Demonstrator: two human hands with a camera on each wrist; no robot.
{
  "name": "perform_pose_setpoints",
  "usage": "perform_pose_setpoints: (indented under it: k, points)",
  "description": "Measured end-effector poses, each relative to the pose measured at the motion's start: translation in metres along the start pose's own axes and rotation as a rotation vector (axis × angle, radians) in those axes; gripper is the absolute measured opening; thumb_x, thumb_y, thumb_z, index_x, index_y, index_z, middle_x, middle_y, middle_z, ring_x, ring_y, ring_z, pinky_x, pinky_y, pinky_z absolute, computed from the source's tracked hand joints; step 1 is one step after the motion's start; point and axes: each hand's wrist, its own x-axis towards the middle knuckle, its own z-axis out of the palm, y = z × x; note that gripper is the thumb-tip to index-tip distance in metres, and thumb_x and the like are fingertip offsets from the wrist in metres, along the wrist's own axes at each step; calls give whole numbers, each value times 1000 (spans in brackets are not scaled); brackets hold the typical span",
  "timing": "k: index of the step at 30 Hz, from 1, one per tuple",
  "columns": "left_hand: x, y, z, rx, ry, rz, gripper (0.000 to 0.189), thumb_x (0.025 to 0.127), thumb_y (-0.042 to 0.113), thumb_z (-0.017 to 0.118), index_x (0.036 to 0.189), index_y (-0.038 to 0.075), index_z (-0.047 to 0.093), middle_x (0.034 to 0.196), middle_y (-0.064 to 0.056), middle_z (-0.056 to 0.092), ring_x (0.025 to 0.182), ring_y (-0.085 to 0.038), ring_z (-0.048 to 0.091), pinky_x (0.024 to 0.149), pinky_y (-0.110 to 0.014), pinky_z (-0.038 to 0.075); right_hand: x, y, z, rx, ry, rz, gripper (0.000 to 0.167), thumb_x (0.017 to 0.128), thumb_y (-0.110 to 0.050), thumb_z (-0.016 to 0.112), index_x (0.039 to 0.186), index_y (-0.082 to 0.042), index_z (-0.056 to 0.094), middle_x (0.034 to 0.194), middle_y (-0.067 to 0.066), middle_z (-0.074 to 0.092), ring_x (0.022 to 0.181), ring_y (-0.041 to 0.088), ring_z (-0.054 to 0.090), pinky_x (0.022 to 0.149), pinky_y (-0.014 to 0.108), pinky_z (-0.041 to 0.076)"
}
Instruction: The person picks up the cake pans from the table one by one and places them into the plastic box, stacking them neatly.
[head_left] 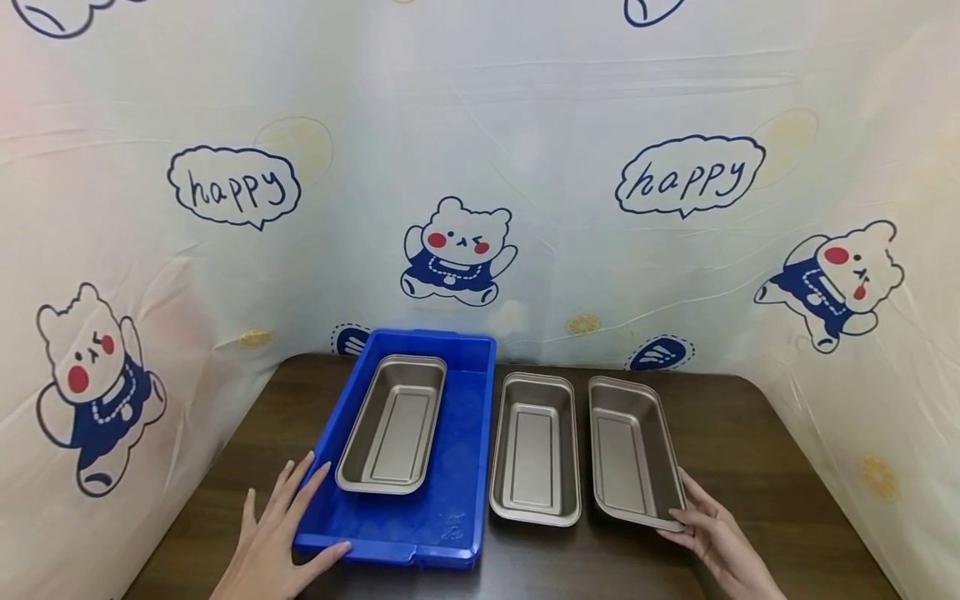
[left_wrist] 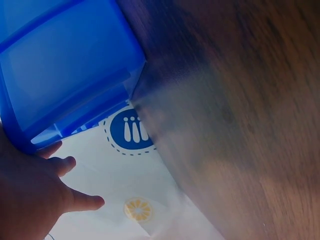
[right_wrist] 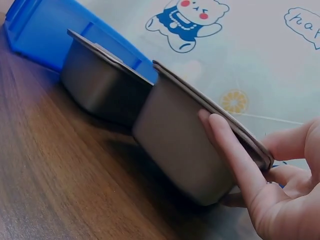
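A metal loaf pan (head_left: 628, 458) is at the right of the row, and my right hand (head_left: 716, 533) pinches its near right corner, thumb over the rim and fingers along the outside. In the right wrist view this held loaf pan (right_wrist: 175, 140) looks slightly tilted. A second loaf pan (head_left: 534, 458) stands on the table just left of it. Inside a blue plastic tray (head_left: 457, 533) lies a third loaf pan (head_left: 397, 425), towards the tray's far left. My left hand (head_left: 277, 533) rests with spread fingers against the tray's near left corner, the thumb along its front rim.
All of this is on a dark brown wooden table (head_left: 750, 450). A pale cloth (head_left: 555, 167) printed with cartoon bears and "happy" bubbles rises behind the table and at both sides. The tray's right wall stands close beside the middle loaf pan.
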Motion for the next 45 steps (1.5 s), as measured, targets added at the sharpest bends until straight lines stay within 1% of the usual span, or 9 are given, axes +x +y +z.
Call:
perform_pose_setpoints:
  k: [4,9,11,14,19,23,29,37,45]
  points:
    - [1,1,-1,1,-12,-5,99,85,55,82,164,18,36,170,-18,26,151,-56,21,108,-86,-12,-5,-4,1,33,-24,10,70,108,10,35,131,-48,66,133,-14,64,114,15,67,96,38,59]
    - [0,1,0,2,-10,-5,99,85,55,83,164,17,37,170,-19,26,152,-56,21,107,-87,-11,-9,-15,8,124,-99,-30,72,107,12,29,137,-41,68,135,-6,63,110,14,68,98,37,58]
    - [0,1,0,2,-7,-7,99,85,55,83,164,17,37,170,-19,26,152,-56,21,107,-87,-10,-10,-21,13,155,-107,-47,71,107,12,29,138,-39,69,135,-3,64,111,15,69,98,37,58]
    - [0,2,0,2,-8,-12,98,85,55,82,163,17,37,170,-18,26,152,-55,21,107,-88,-9,-11,-28,21,176,-103,-64,70,108,12,29,139,-37,69,136,-3,66,115,17,70,98,37,58]
    - [0,2,0,-1,-20,-22,97,86,55,82,163,16,37,171,-18,25,151,-57,21,107,-88,-8,-11,-34,33,151,-72,-74,69,107,11,31,138,-37,70,136,-4,67,116,19,70,96,37,59]
    - [0,3,-1,-8,-23,-24,97,86,55,82,163,17,37,171,-18,25,151,-57,21,108,-87,-9,-12,-34,38,147,-88,-82,70,106,13,31,139,-36,69,134,-1,67,112,18,71,94,37,60]
    - [0,2,-1,-13,-14,-21,96,86,54,82,163,16,39,170,-19,26,150,-57,22,108,-88,-6,-13,-33,39,178,-138,-97,71,106,14,27,142,-32,68,136,1,66,111,19,71,94,37,60]
    - [1,3,-2,-15,-19,-23,95,86,54,82,162,14,40,170,-20,26,150,-58,22,108,-87,-6,-15,-32,37,200,-118,-107,73,105,15,24,141,-31,69,134,2,67,110,18,72,94,37,60]
    - [1,3,-1,-19,-18,-31,94,86,53,82,161,14,41,170,-20,25,150,-58,22,108,-88,-2,-13,-32,37,212,-137,-109,71,105,15,25,142,-29,69,137,2,68,112,19,72,96,37,59]
